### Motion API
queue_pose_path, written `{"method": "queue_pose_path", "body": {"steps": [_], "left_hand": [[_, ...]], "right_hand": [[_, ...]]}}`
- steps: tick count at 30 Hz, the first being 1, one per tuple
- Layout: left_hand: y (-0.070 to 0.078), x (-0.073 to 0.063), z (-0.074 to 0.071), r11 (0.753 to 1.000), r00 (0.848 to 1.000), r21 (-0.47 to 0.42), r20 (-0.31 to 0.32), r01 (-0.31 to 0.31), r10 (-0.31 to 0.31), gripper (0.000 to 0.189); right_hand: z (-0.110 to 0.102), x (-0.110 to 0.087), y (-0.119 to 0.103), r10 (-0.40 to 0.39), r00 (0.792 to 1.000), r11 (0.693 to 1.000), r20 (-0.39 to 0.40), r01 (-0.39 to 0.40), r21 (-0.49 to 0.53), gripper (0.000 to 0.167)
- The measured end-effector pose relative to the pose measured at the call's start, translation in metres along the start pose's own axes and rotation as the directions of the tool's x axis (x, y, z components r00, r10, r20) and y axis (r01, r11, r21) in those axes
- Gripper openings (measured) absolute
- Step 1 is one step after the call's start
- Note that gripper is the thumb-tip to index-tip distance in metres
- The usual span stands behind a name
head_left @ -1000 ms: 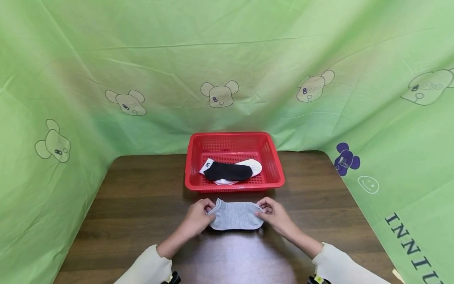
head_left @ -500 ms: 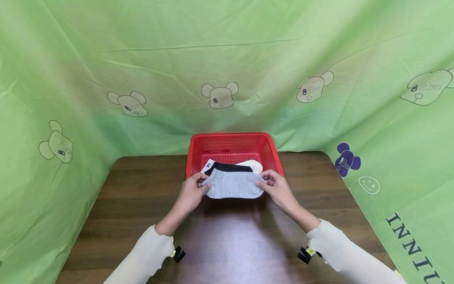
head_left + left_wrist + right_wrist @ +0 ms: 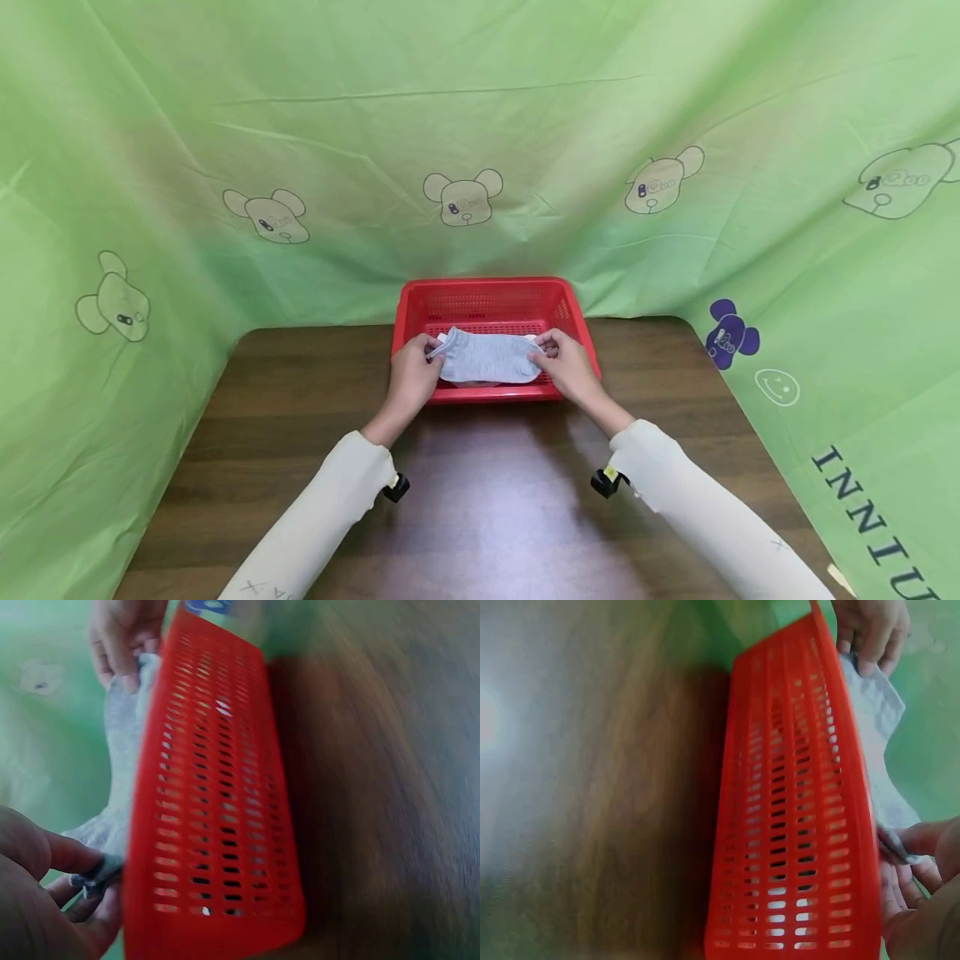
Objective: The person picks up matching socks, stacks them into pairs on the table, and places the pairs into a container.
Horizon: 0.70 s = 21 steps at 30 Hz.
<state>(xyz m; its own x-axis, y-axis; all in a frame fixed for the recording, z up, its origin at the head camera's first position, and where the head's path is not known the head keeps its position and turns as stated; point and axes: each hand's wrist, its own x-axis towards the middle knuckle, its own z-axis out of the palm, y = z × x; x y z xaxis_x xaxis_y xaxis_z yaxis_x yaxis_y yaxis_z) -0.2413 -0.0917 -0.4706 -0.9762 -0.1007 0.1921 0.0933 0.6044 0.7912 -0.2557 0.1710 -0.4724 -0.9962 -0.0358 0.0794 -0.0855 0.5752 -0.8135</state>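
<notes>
A light grey ankle sock (image 3: 487, 357) is stretched level between both hands over the red plastic basket (image 3: 495, 395). My left hand (image 3: 414, 371) pinches its cuff end between thumb and fingers. At the toe end, my right hand (image 3: 567, 365) pinches the other side. In the left wrist view, the grey sock (image 3: 124, 761) shows just above the basket's rim, with the left thumb and fingers on its edge. Most of the black and white socks in the basket is hidden beneath the grey one; only slivers of white show.
The basket stands on a brown wooden table (image 3: 300, 433) near its far edge. A green curtain (image 3: 360, 167) with bear prints surrounds the table at the back and sides. Black wrist cameras hang under both sleeves (image 3: 330, 500).
Both hands have carried the grey sock forward and up from the table in front of the basket to over its inside, covering the black sock.
</notes>
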Motion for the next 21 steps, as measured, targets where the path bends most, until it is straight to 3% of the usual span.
{"method": "queue_pose_path", "body": {"steps": [6,12,21], "left_hand": [[-0.005,0.006,0.008,0.995,0.999,0.099,0.013,-0.032,0.031,0.016],[-0.005,0.011,0.014,0.988,0.998,0.14,0.022,-0.067,0.065,0.015],[-0.004,0.012,0.015,0.967,0.993,0.252,0.114,-0.023,-0.006,0.029]], "right_hand": [[0.005,0.014,0.005,-0.013,1.0,0.996,-0.004,0.013,-0.09,0.025],[0.01,0.017,0.005,-0.055,0.998,0.986,0.001,0.055,-0.157,0.024],[0.018,0.022,0.009,-0.085,0.994,0.951,0.065,0.101,-0.293,0.02]]}}
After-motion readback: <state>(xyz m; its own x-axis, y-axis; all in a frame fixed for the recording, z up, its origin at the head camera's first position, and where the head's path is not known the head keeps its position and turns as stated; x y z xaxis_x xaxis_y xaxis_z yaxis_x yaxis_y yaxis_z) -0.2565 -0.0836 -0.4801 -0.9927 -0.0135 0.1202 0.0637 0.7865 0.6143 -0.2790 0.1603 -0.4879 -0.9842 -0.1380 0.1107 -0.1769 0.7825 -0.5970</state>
